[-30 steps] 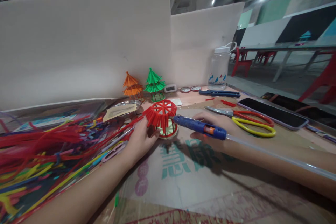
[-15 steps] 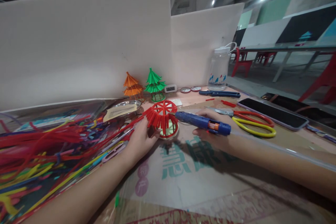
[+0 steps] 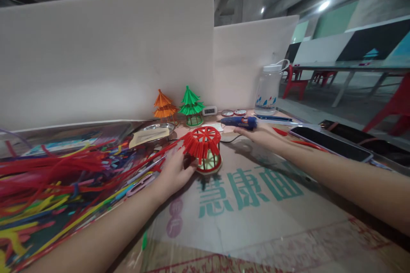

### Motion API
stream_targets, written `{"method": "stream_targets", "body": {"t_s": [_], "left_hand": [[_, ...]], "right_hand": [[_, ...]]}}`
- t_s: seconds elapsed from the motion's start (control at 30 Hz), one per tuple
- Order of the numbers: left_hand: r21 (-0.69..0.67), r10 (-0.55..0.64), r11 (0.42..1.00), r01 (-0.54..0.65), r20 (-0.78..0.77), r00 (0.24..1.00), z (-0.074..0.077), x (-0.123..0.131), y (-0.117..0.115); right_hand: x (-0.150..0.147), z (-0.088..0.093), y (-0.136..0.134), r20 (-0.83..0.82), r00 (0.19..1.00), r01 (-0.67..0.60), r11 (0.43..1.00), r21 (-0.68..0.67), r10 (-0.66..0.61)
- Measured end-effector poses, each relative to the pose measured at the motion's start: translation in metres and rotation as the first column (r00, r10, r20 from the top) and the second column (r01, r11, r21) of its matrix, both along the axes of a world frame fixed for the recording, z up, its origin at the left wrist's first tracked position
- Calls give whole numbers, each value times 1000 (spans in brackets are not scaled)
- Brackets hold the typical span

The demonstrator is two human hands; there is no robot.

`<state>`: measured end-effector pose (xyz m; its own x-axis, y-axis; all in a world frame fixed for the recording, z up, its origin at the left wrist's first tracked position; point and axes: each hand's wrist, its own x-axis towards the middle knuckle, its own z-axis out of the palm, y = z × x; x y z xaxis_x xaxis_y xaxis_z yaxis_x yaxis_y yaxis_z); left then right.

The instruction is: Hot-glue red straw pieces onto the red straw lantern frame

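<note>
A small red pavilion model (image 3: pixel 205 145) with a fringed roof and spoked top stands on the cardboard sheet. My left hand (image 3: pixel 177 170) is closed round its left side, fingertips partly hidden behind it. Farther back and to the right, my right hand (image 3: pixel 256 132) grips a blue glue gun (image 3: pixel 238 122), its nozzle pointing left. Behind the model stand a green tiered pavilion (image 3: pixel 191 106) and an orange one (image 3: pixel 164 104). Red strips (image 3: pixel 160 153) run leftward from beside my left hand.
Loose coloured strips (image 3: pixel 51 179) cover the left side, near a metal dish (image 3: pixel 156 130). A water bottle (image 3: pixel 267 89) stands at the back right, with a phone (image 3: pixel 331 143) closer. White boards (image 3: pixel 128 51) rise behind the table. My right forearm partly covers the scissors.
My right hand has carried the glue gun away from the red pavilion, back toward the rear of the table. My left hand stays on the model. The view has shifted slightly.
</note>
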<state>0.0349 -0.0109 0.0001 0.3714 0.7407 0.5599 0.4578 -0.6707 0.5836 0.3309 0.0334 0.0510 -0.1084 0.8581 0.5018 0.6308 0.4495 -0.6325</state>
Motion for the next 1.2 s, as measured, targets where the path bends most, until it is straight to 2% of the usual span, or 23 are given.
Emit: {"method": "stream_targets", "body": {"t_s": [0.03, 0.1, 0.2, 0.37, 0.47, 0.57, 0.8, 0.9, 1.03, 1.2], "left_hand": [[-6, -10, 1000, 10, -3, 1000, 2, 1, -1], [-22, -21, 1000, 21, -9, 1000, 4, 2, -3], [-30, -10, 1000, 10, -12, 1000, 6, 1, -4], [-65, 14, 998, -16, -27, 1000, 8, -1, -7], [-55, 17, 998, -18, -13, 1000, 9, -1, -9], [-21, 31, 999, -30, 31, 999, 6, -1, -7], [51, 102, 993, -105, 51, 993, -5, -8, 3], [94, 166, 982, -167, 21, 986, -2, -10, 4], [81, 197, 977, -197, -3, 980, 5, -7, 1], [109, 220, 970, -217, -15, 975, 7, -6, 0]], "right_hand": [[-1, 2, 9, -19, 999, 26, 998, -53, -27], [-6, 5, 21, -72, 997, -3, 994, -109, -5], [-13, 8, 16, -115, 992, -69, 994, -90, 58], [-18, 5, -39, -72, 997, -31, 999, -22, 29], [-20, 6, -75, -144, 963, -215, 972, 94, 227], [-21, 7, -92, -178, 948, -231, 955, 184, 263], [-26, -10, -91, -105, 975, -187, 977, 104, 198], [-28, -16, -93, -32, 978, -204, 978, 52, 206], [-31, -21, -94, 3, 968, -250, 968, -30, 250], [-32, -24, -94, -12, 979, -203, 979, -36, 203]]}}
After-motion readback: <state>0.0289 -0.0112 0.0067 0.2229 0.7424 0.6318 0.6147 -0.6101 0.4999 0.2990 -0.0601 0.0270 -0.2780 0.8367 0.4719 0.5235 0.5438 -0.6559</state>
